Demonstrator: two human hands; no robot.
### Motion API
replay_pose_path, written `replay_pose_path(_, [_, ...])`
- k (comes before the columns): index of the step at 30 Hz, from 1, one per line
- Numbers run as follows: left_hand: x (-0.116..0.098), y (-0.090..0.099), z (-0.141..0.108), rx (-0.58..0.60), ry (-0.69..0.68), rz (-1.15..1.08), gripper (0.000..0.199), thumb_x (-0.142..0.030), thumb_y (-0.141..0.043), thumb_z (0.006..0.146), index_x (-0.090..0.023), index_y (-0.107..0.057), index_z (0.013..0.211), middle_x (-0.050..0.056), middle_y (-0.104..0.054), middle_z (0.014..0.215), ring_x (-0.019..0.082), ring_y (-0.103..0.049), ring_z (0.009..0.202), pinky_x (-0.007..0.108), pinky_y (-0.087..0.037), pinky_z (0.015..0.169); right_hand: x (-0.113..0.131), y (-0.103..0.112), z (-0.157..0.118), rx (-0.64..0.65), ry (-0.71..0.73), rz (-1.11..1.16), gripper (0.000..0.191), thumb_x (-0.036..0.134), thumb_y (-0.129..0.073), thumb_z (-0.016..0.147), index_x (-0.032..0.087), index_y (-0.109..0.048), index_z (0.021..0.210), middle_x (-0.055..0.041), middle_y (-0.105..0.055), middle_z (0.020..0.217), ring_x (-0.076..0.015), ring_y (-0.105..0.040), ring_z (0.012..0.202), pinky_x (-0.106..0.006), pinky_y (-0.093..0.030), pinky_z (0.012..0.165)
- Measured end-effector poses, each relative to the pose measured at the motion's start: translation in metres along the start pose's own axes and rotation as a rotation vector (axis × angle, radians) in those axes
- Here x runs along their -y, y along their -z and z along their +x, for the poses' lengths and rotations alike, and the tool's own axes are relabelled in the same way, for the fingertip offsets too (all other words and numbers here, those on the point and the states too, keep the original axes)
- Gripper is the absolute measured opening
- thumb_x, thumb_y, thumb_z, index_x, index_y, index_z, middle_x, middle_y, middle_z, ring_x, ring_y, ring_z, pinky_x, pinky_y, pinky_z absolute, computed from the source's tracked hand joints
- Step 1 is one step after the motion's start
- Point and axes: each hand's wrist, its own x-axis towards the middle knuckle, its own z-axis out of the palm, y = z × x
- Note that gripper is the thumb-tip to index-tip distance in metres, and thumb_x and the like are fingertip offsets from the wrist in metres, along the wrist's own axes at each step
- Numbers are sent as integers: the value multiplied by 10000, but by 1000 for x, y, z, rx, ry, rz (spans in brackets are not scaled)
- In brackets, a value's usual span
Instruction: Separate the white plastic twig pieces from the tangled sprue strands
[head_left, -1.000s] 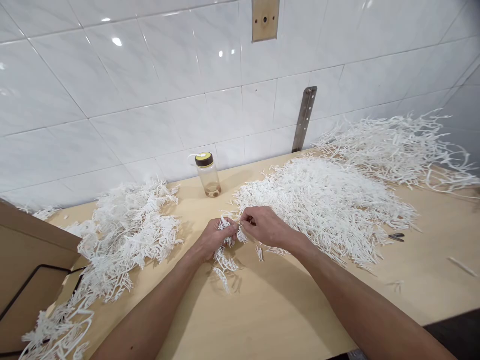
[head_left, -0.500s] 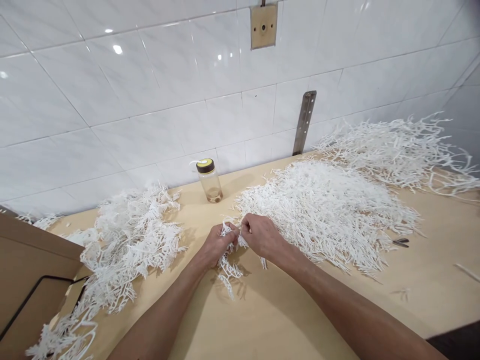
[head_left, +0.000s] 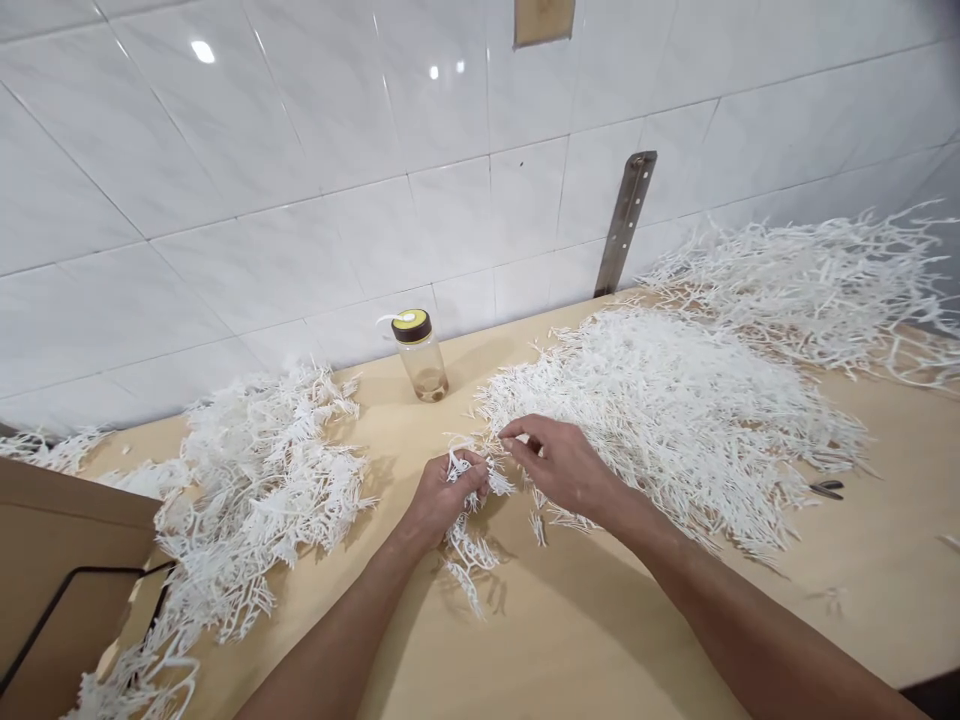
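Note:
My left hand point(head_left: 454, 490) is closed on a bunch of white branching strands point(head_left: 471, 550), part of which hangs below the fingers onto the table. Just right of it, my right hand point(head_left: 559, 460) is raised with thumb and forefinger near each other at the left edge of a large pile of short white strands point(head_left: 667, 420). Whether anything small sits between those fingertips is too small to tell. A loose white piece point(head_left: 538, 527) lies below my right hand. Another heap of white branching strands point(head_left: 262, 480) spreads over the table's left side.
A clear bottle point(head_left: 424, 365) with a black and yellow lid stands behind my hands. Longer strands point(head_left: 817, 285) lie back right, small dark clippers point(head_left: 827, 489) at right. A cardboard box point(head_left: 67, 560) is at left; a metal bracket point(head_left: 625, 225) leans by the tiled wall.
My right hand has moved right, away from my left hand, and its thumb and forefinger are more extended. My left hand still holds its bunch. The camera view has shifted slightly.

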Motion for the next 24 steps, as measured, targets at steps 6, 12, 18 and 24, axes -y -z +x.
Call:
replay_pose_path(6, [1,0,0,-21,52,-64,343,-494,-704,757,-171,-589,749,-12,-577,582,112,-478,508,237,-363,528,12,-6,-2,305,-30,159,235,279,-505,908,210,-719,843,-2,-684,729,-137,-545,624,-261,-390,596])
replay_pose_path(12, [1,-1,1,-28,31,3,320,-474,-676,788,-173,-588,723,-3,-577,590,121,-485,537,243,-391,560,8,-5,4,317,-97,164,169,274,-552,853,189,-679,779,6,-633,667,-131,-528,602,-244,-362,546])
replay_pose_path(18, [-1,1,1,-22,23,55,327,-459,-653,805,-173,-578,665,-2,-571,593,131,-497,563,257,-403,599,5,-10,0,296,0,55,160,233,-496,898,192,-626,813,-6,-642,722,-138,-547,636,-259,-388,598])
replay_pose_path(24, [-7,-2,2,0,19,109,357,-500,-648,794,-177,-573,661,-1,-558,592,144,-499,590,272,-409,638,-8,-43,-23,3,196,-36,170,185,-406,955,194,-520,830,-46,-593,789,-159,-550,693,-288,-415,667])
